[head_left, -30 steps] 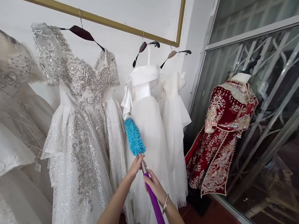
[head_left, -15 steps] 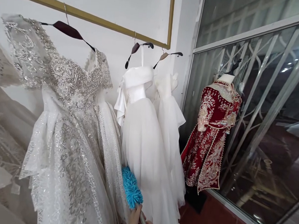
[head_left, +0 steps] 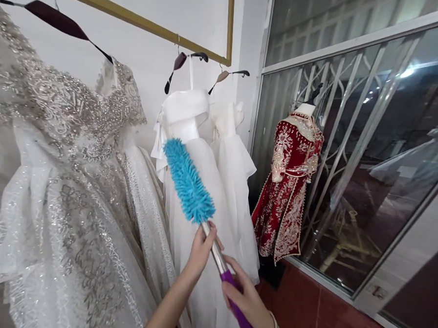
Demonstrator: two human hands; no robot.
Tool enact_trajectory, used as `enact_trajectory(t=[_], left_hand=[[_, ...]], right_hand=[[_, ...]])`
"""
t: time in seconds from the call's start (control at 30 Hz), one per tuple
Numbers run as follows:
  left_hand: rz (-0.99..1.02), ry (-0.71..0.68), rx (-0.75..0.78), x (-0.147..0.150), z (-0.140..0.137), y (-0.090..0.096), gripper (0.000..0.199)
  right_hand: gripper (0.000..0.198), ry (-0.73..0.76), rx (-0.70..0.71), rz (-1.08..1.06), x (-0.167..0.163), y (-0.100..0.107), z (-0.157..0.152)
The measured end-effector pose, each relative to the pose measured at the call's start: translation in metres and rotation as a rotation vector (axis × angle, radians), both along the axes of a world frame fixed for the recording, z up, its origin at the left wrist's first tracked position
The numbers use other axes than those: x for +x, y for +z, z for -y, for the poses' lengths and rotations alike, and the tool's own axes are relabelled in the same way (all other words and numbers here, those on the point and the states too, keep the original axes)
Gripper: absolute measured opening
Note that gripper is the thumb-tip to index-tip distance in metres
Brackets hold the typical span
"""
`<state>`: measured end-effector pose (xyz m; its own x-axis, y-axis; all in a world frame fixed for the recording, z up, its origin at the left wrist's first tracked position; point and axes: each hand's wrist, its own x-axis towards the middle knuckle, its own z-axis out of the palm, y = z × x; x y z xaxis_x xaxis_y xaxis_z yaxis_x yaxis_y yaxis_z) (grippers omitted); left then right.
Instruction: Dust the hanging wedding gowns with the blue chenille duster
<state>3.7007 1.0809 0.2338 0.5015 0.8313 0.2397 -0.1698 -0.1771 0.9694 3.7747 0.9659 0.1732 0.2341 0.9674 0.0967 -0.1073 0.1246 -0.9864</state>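
Your left hand (head_left: 200, 248) closes its fingers around the metal part of the duster (head_left: 201, 217), just below the blue fluffy head, and your right hand (head_left: 246, 297) grips the purple handle lower down, with a bracelet (head_left: 274, 326) on the wrist. Both hands are near each other on the same stick, the left one higher. The duster points up and to the left, and its blue head lies in front of the skirt of the plain white dress (head_left: 196, 182); whether it touches the cloth, you cannot tell. This dress hangs on a dark hanger (head_left: 185, 62) from the golden rail (head_left: 138, 18) on the white wall. Just to the right of it hangs a second white dress (head_left: 236, 155) with ruffles. To the left, much closer to you, hangs a wide dress with silver beads (head_left: 68, 166) on a dark red hanger (head_left: 54, 18). Further right, beside the window with the metal grille (head_left: 352, 141), a red jacket with gold embroidery (head_left: 289, 182) stands on a mannequin. Below the window the floor is red tile (head_left: 306, 315).
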Motion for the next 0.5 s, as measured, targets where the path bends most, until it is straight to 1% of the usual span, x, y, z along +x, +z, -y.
enact_trajectory(t=[0.07, 0.13, 0.2, 0.23, 0.3, 0.37, 0.43, 0.5], left_hand=[[0.013, -0.077, 0.06, 0.019, -0.007, 0.022, 0.037], [0.017, -0.134, 0.094, 0.04, -0.014, 0.035, 0.036], [0.002, -0.156, 0.109, 0.06, -0.02, 0.037, 0.037], [-0.012, -0.155, 0.108, 0.069, -0.023, 0.034, 0.037], [-0.046, -0.141, 0.082, 0.086, -0.028, 0.02, 0.04], [-0.085, -0.14, 0.015, 0.101, -0.031, -0.003, 0.044], [-0.127, -0.152, -0.058, 0.115, -0.031, -0.033, 0.049], [-0.171, -0.157, -0.123, 0.13, -0.03, -0.067, 0.054]], right_hand=[[0.067, -0.054, 0.064, -0.034, 0.009, 0.015, -0.007], [0.065, -0.087, 0.117, -0.077, 0.019, 0.024, -0.014], [0.064, -0.101, 0.13, -0.105, 0.031, 0.026, -0.02], [0.064, -0.107, 0.123, -0.115, 0.038, 0.025, -0.022], [0.064, -0.129, 0.092, -0.127, 0.05, 0.016, -0.025], [0.064, -0.155, 0.041, -0.125, 0.061, 0.002, -0.024], [0.067, -0.171, -0.025, -0.12, 0.074, -0.018, -0.02], [0.075, -0.185, -0.107, -0.126, 0.088, -0.045, -0.016]])
